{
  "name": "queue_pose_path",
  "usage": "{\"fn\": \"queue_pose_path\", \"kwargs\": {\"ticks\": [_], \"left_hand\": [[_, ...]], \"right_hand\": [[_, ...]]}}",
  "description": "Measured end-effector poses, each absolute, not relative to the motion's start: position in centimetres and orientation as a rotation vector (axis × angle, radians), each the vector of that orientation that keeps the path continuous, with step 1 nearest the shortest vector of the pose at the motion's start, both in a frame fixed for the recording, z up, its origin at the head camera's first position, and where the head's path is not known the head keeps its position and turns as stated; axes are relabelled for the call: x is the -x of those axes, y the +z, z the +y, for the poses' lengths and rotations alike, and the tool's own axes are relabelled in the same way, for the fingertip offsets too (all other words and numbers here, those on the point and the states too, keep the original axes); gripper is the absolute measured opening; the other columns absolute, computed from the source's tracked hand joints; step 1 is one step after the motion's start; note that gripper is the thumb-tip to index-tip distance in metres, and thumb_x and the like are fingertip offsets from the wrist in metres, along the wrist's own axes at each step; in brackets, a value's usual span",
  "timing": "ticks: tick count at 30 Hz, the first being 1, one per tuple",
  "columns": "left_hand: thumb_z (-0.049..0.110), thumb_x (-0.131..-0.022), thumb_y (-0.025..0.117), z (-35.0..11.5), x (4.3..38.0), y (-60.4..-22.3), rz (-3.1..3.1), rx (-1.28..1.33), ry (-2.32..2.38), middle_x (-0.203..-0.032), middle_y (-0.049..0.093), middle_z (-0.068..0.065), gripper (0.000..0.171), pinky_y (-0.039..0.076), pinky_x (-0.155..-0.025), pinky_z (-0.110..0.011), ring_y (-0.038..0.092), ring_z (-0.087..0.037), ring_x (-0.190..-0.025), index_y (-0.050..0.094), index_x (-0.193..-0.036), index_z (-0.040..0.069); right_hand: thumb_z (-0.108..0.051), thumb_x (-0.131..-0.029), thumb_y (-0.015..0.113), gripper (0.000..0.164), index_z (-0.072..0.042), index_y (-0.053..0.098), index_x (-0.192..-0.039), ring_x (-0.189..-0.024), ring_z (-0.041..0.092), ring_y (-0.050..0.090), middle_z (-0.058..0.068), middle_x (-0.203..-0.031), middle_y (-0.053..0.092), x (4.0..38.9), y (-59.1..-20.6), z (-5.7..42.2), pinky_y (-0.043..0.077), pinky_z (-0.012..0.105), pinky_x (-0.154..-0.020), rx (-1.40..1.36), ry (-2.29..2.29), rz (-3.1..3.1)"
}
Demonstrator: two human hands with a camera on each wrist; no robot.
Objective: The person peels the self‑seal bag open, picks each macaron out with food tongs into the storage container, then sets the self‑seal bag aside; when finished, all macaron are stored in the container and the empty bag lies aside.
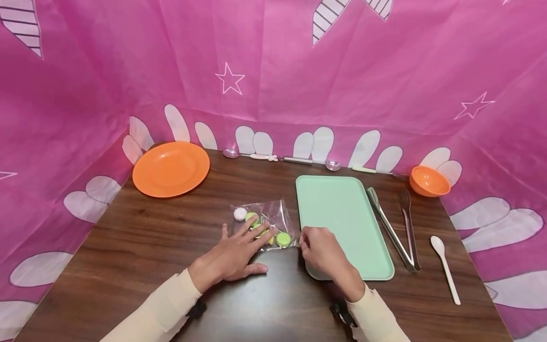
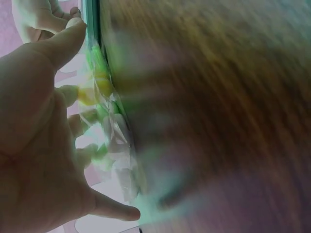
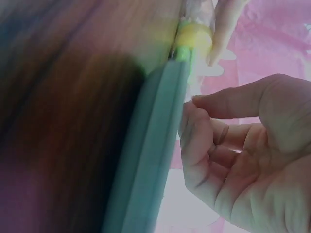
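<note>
A clear plastic bag (image 1: 279,216) lies on the table with several round pieces in it: a white one (image 1: 240,214), green ones (image 1: 283,239) and some yellow. They look like small macarons. My left hand (image 1: 239,251) rests on the bag with its fingers spread, covering part of the contents. In the left wrist view the straight fingers of the left hand (image 2: 43,131) reach the bag's side. My right hand (image 1: 322,249) is over the left edge of the green tray (image 1: 342,209), thumb and forefinger pinching the bag's right edge. Its other fingers are curled in the right wrist view.
An orange plate (image 1: 171,168) sits back left and an orange bowl (image 1: 429,181) back right. Spoons (image 1: 299,160) line the back edge. Right of the tray lie metal tongs (image 1: 391,230), darker tongs (image 1: 409,228) and a white spoon (image 1: 445,268). Pink cloth (image 1: 273,71) surrounds the table.
</note>
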State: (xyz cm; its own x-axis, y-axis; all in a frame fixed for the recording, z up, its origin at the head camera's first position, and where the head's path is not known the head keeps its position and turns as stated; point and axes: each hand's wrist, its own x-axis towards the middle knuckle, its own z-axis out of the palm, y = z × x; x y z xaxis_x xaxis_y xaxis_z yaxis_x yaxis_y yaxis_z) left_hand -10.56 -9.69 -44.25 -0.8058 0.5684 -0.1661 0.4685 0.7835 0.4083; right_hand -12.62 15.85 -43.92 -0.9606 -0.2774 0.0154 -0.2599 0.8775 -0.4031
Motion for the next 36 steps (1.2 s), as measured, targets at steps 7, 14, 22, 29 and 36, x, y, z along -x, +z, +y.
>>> {"fn": "queue_pose_path", "kwargs": {"ticks": [7,14,22,29,36], "left_hand": [[0.058,-0.099,0.069,-9.5,10.6,-43.8,2.71,-0.76,0.475,-0.179,0.03,-0.002,0.086,0.022,-0.11,-0.093,0.015,-0.037,-0.169,0.031,-0.171,0.031],[0.058,-0.098,0.07,-8.9,10.3,-43.8,2.717,-0.755,0.445,-0.179,0.031,-0.003,0.086,0.025,-0.109,-0.093,0.016,-0.036,-0.169,0.032,-0.17,0.029],[0.057,-0.097,0.072,-9.0,10.4,-44.0,2.725,-0.765,0.468,-0.178,0.031,0.0,0.087,0.025,-0.108,-0.093,0.014,-0.034,-0.169,0.031,-0.17,0.032],[0.054,-0.097,0.074,-9.4,10.2,-44.1,2.741,-0.746,0.477,-0.178,0.031,0.0,0.088,0.024,-0.107,-0.095,0.016,-0.034,-0.169,0.031,-0.17,0.031],[0.052,-0.098,0.073,-9.6,10.4,-44.4,2.762,-0.748,0.474,-0.178,0.033,0.0,0.086,0.025,-0.107,-0.094,0.016,-0.035,-0.169,0.031,-0.17,0.031]], "right_hand": [[-0.026,-0.099,0.076,0.027,-0.013,0.064,-0.079,-0.065,0.019,0.058,0.0,-0.069,0.061,14.1,-43.9,14.1,0.049,0.036,-0.061,0.391,-0.609,3.071],[-0.027,-0.098,0.075,0.023,-0.006,0.071,-0.09,-0.068,0.031,0.067,0.011,-0.079,0.069,15.4,-44.3,12.2,0.053,0.046,-0.056,0.306,-0.398,3.066],[-0.017,-0.098,0.071,0.019,-0.009,0.07,-0.081,-0.075,0.035,0.07,0.015,-0.083,0.073,16.0,-43.7,14.0,0.055,0.051,-0.061,0.242,-0.441,3.028],[-0.013,-0.099,0.072,0.019,-0.01,0.073,-0.08,-0.076,0.028,0.068,0.009,-0.084,0.075,16.8,-43.4,15.8,0.054,0.043,-0.066,0.222,-0.575,2.985],[-0.043,-0.107,0.064,0.045,-0.011,0.067,-0.074,-0.06,0.021,0.051,0.002,-0.064,0.057,16.6,-45.1,16.6,0.04,0.034,-0.055,0.27,-0.721,2.938]]}}
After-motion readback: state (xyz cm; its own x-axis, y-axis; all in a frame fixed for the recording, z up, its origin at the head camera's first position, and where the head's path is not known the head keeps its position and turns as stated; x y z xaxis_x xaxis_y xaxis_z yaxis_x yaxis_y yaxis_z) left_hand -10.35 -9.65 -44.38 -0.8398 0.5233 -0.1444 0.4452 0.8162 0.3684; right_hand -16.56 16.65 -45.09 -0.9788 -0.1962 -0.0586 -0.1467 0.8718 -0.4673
